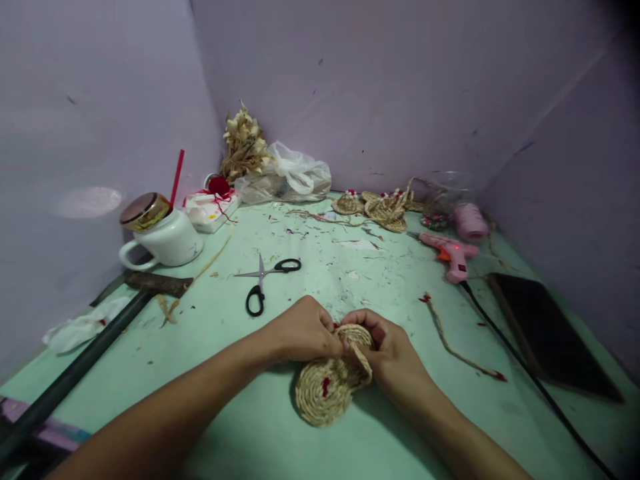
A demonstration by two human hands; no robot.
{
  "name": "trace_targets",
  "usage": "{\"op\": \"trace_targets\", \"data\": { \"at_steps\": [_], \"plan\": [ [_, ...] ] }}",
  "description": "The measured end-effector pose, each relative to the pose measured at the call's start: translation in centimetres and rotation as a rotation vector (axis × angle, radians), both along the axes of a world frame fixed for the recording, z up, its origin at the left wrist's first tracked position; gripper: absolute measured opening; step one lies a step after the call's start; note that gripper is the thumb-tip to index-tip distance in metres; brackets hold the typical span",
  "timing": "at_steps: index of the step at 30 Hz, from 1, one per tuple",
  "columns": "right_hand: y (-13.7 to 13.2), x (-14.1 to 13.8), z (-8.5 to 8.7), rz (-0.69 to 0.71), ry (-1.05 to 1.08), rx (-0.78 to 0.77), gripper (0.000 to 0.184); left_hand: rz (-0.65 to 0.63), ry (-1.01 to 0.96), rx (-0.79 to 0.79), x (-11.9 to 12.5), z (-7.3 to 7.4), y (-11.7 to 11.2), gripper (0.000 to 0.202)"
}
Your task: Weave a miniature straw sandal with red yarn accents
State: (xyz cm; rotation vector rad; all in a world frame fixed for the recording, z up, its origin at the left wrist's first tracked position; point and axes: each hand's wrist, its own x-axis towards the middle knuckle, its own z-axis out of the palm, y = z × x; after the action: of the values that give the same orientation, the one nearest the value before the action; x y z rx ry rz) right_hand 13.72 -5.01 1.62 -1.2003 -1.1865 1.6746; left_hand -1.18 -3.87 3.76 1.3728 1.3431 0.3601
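A coiled straw rope piece (pixel 324 395) made of joined round spirals lies low in the middle of the head view, with a bit of red at the centre of its near coil. My left hand (pixel 313 330) is closed at its upper part, thumb and fingers pinching the braid. From the other side my right hand (pixel 385 340) grips the upper coil and a raised strip of braid. The fingertips of both hands nearly meet, and part of the coils is hidden behind them. Open scissors (pixel 267 273) with black handles lie beyond my left hand.
A pink glue gun (pixel 453 253) with a black cord lies at right, near a loose rope piece (pixel 457 347) and a dark tablet-like slab (pixel 553 337). A hammer (pixel 115 340) and white mug (pixel 173 240) are at left. Finished-looking coils (pixel 385 210) sit by the wall.
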Motion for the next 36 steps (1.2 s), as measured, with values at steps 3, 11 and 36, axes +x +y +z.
{"op": "trace_targets", "data": {
  "at_steps": [3, 11, 36],
  "plan": [
    [0.1, 0.1, -0.1, 0.011, 0.031, -0.043, 0.029, -0.008, -0.142, -0.155, -0.5, -0.2, 0.6, 0.002],
    [0.2, 0.3, -0.2, -0.002, 0.003, -0.017, 0.026, 0.016, -0.199, -0.239, -1.0, -0.2, 1.3, 0.004],
    [1.3, 2.8, 2.4, 0.244, -0.23, 0.413, 0.019, 0.042, -0.029, 0.15, -0.7, 1.4, -0.5, 0.017]
  ]
}}
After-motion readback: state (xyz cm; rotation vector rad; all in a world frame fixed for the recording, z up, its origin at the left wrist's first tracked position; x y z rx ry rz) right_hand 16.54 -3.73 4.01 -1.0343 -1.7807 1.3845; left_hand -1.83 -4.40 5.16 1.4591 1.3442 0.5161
